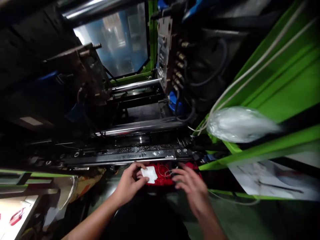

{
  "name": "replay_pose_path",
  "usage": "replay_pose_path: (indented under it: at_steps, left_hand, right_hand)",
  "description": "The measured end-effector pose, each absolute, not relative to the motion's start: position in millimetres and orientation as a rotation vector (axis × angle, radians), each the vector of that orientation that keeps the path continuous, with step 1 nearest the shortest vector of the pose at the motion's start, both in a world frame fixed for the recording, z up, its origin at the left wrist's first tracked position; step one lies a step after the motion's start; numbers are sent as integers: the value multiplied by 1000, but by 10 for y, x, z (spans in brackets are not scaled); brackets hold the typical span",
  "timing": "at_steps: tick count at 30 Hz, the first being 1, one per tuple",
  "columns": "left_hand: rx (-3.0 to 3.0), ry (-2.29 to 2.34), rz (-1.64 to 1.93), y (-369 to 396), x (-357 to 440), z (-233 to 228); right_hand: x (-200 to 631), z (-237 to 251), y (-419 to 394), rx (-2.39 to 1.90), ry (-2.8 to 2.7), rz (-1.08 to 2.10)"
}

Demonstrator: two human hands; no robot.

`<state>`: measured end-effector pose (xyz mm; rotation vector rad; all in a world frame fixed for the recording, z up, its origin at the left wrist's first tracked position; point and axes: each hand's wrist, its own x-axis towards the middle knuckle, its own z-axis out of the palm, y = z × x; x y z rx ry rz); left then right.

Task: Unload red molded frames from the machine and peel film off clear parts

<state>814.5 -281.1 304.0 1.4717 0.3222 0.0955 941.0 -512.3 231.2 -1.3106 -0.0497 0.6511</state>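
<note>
One white piece (149, 174) sits in the left hand (130, 184), near the right (190, 184).

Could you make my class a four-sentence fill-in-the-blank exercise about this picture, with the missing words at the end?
1. The left hand holds a flat piece coloured ____.
2. The right hand is near material coloured ____.
3. The clear plastic bag is on the picture's ____ side.
4. The panel behind it is coloured ____.

Missing words: white; red; right; green.
</note>
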Motion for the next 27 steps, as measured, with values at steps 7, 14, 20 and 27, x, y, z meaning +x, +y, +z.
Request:
replay_pose_path:
  at_steps: [7,14,20,27]
  left_hand:
    - [1772,253,98,-2732,7882,3322]
    - [1558,418,114,-2438,7776,3326]
    - [1203,585,167,-2035,7852,3104]
    - [1828,590,407,-1055,7562,3268]
  right_hand:
    - [9034,2738,-4374,-1015,-259,1145]
    - [8926,2834,-4016,-785,-132,1129]
    - [8848,2888,-3289,-843,-92,954]
    - [9329,3217,-2109,-842,-148,821]
